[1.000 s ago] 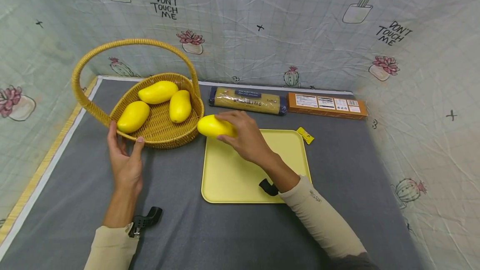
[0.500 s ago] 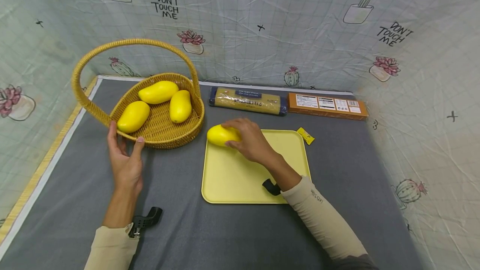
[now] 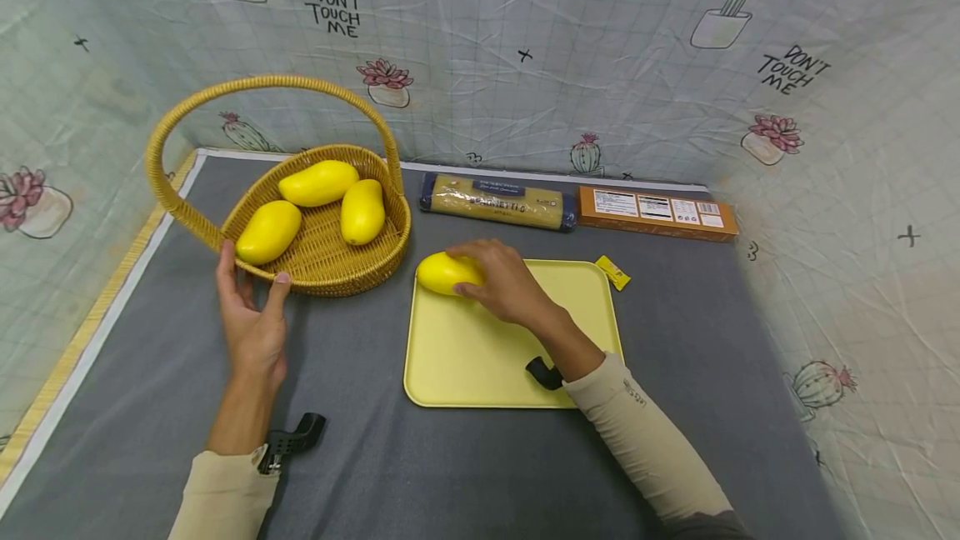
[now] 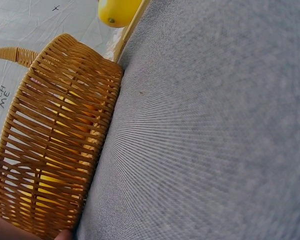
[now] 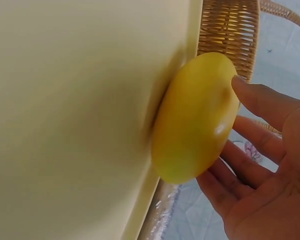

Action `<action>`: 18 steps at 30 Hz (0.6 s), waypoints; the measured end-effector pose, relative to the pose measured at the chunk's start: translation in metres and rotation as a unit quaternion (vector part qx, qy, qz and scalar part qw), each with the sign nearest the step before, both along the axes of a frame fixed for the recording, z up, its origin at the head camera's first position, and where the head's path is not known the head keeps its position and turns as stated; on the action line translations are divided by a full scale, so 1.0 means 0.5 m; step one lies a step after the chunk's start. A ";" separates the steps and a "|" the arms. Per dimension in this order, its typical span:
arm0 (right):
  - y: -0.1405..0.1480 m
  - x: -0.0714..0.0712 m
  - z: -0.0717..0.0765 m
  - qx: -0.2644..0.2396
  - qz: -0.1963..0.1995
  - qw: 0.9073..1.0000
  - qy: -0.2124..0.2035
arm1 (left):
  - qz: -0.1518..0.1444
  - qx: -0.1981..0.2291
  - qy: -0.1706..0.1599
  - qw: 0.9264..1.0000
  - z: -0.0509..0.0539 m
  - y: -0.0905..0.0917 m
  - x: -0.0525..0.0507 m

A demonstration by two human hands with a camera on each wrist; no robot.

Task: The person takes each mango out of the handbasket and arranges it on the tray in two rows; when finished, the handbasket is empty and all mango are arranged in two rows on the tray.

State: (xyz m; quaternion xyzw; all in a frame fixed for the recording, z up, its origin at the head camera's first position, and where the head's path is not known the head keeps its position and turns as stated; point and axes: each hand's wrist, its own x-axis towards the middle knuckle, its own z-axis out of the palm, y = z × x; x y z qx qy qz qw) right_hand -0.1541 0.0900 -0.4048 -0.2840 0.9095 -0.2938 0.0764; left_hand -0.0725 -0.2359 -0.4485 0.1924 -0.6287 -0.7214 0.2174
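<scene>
In the head view a yellow mango (image 3: 442,273) lies at the back left corner of the yellow tray (image 3: 487,365). My right hand (image 3: 506,282) holds it from above, and the right wrist view shows the thumb and fingers (image 5: 257,137) round its upper side. At the left stands a wicker basket (image 3: 337,282) with a tall handle and three more mangoes (image 3: 267,232) inside. My left hand (image 3: 255,332) grips the basket's near left rim, thumb in front. The left wrist view shows the basket's woven side (image 4: 55,135) and only bits of that hand.
Behind the tray lie a spaghetti pack (image 3: 498,202) and, to its right, an orange-brown box (image 3: 660,213). A small yellow packet (image 3: 613,272) sits by the tray's back right corner. A printed curtain (image 3: 480,48) hangs round the table.
My right hand has carried the mango from beside the basket's right rim to the right and down onto the tray's corner. The left hand and basket have stayed in place.
</scene>
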 end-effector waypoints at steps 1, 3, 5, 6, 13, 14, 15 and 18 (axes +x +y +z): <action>0.000 0.001 0.002 -0.005 -0.001 1.000 0.002 | 0.000 -0.001 -0.001 1.000 0.000 0.000 -0.001; -0.003 0.003 0.006 -0.016 -0.001 1.000 0.008 | -0.001 -0.001 -0.004 1.000 0.001 0.000 -0.001; -0.008 0.007 0.013 -0.031 -0.002 0.999 0.014 | 0.000 0.000 -0.006 1.000 0.002 0.000 -0.002; -0.012 0.009 0.018 -0.040 -0.003 0.999 0.017 | -0.001 0.000 -0.008 1.000 0.002 0.000 -0.002; -0.050 0.014 0.047 -0.085 -0.008 0.996 0.038 | 0.001 0.001 -0.014 1.000 0.004 -0.001 -0.001; -0.056 0.014 0.050 -0.088 -0.009 0.995 0.040 | 0.001 0.000 -0.013 1.000 0.004 -0.001 -0.001; -0.062 0.013 0.052 -0.090 -0.007 0.995 0.043 | 0.001 -0.001 -0.014 1.000 0.004 0.000 -0.001; -0.080 0.012 0.058 -0.098 -0.002 0.994 0.054 | -0.001 -0.001 -0.012 1.000 0.004 0.000 -0.001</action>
